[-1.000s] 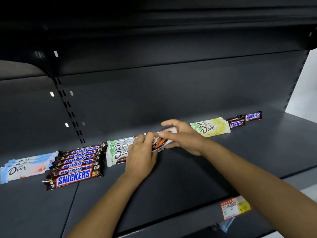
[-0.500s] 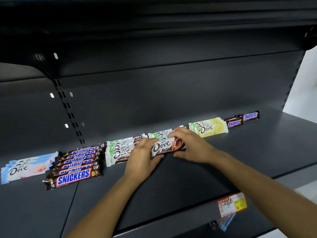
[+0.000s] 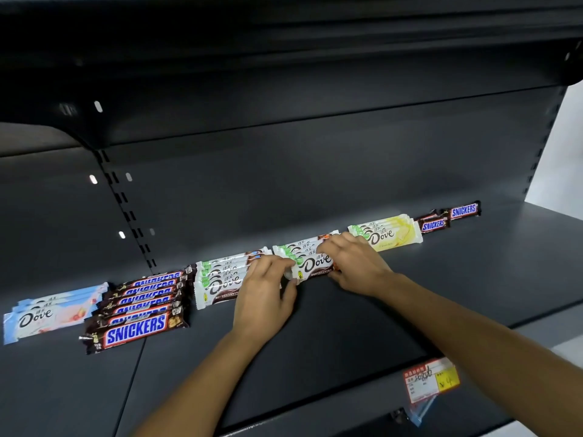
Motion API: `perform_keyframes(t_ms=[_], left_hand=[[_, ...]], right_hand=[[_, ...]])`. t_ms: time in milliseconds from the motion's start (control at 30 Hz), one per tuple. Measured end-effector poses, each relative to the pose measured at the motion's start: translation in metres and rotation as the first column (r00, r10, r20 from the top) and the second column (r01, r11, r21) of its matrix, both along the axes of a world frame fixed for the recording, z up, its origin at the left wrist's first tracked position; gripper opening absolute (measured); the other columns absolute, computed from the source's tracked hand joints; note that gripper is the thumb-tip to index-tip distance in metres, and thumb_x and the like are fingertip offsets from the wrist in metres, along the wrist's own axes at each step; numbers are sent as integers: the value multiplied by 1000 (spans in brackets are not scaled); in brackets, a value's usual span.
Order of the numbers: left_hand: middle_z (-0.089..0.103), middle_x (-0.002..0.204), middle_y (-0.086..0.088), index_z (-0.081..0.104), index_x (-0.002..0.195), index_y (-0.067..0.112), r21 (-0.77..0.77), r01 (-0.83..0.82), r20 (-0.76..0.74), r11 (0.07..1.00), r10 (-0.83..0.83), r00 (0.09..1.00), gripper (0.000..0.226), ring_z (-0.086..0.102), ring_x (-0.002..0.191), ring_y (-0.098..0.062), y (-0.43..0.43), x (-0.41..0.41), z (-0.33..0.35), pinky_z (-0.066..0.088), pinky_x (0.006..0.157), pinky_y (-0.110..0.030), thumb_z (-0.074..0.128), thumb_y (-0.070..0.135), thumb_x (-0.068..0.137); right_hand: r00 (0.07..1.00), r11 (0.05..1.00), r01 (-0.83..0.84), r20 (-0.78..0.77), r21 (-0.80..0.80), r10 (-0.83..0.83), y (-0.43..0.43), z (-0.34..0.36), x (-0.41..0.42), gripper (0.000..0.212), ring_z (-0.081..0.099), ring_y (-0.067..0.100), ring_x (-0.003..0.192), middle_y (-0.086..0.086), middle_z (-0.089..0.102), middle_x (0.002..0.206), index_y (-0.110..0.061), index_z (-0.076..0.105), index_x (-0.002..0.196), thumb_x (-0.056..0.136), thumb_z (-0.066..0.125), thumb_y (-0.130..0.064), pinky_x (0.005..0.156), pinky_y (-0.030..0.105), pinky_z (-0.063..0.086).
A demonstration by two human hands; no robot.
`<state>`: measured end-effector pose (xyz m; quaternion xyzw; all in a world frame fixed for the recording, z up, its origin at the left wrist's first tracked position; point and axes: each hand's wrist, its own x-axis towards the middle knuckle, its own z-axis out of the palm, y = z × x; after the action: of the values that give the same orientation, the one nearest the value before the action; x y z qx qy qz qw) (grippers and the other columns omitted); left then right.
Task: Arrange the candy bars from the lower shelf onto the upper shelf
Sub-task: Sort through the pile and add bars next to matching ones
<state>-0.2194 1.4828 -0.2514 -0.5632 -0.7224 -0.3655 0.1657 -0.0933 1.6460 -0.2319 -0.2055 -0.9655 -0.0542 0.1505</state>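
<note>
Both hands pinch one Dove bar [image 3: 315,264] by its ends: the left hand [image 3: 268,294] has fingertips curled on the bar's left end, the right hand [image 3: 356,263] has its fingers closed over the right end. The bar lies flat on the shelf [image 3: 315,326], at the front of a short white stack [image 3: 299,247] about midway along the back edge. Just to the left sits another stack of white Dove bars [image 3: 220,275] — partly hidden by the left hand. Further left comes a row of Snickers [image 3: 138,304], then pale blue Dove bars [image 3: 47,313] near the shelf's left end. To the right of the hands lie yellow Dove bars [image 3: 388,231], and beyond them two small Snickers [image 3: 448,217] toward the back right corner. A price tag [image 3: 430,381] hangs on the front edge — below the right forearm.
</note>
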Motion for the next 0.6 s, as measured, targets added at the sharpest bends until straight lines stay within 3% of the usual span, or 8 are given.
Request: perform_keyframes(t_ms=[133, 300, 400, 600], left_hand=[[58, 100, 2, 65, 101, 16, -37, -29, 36, 999, 30, 999, 28, 53, 95, -17, 0, -6, -2, 37, 83, -18, 49, 30, 83], [59, 96, 1, 67, 96, 16, -27, -65, 101, 997, 68, 993, 17, 55, 94, -17, 1, -12, -3, 32, 80, -12, 64, 12, 80], [59, 94, 1, 67, 94, 16, -39, -56, 112, 998, 60, 992, 15, 55, 93, -17, 2, -13, -4, 32, 79, -12, 62, 14, 80], [61, 92, 3, 68, 91, 18, -24, -12, 147, 1000, 15, 989, 19, 56, 89, -14, 6, -5, -1, 42, 79, -22, 54, 24, 80]], right_hand=[[999, 1000, -21, -25, -12, 21, -1, -2, -11, 46, 39, 21, 120, 0, 49, 124, -24, 49, 128, 83, 59, -21, 98, 37, 28], [990, 996, -20, -138, -92, 8, 0, -13, -11, 47, 38, 17, 122, -5, 48, 124, -27, 54, 124, 79, 56, -14, 97, 36, 22], [990, 995, -22, -139, -100, 8, 1, -15, -9, 48, 37, 14, 122, -7, 47, 124, -28, 53, 125, 79, 58, -18, 98, 34, 21], [978, 996, -33, -210, -83, 15, 2, -21, -10, 44, 46, 20, 116, -1, 53, 119, -23, 59, 121, 78, 65, -15, 96, 39, 28]])
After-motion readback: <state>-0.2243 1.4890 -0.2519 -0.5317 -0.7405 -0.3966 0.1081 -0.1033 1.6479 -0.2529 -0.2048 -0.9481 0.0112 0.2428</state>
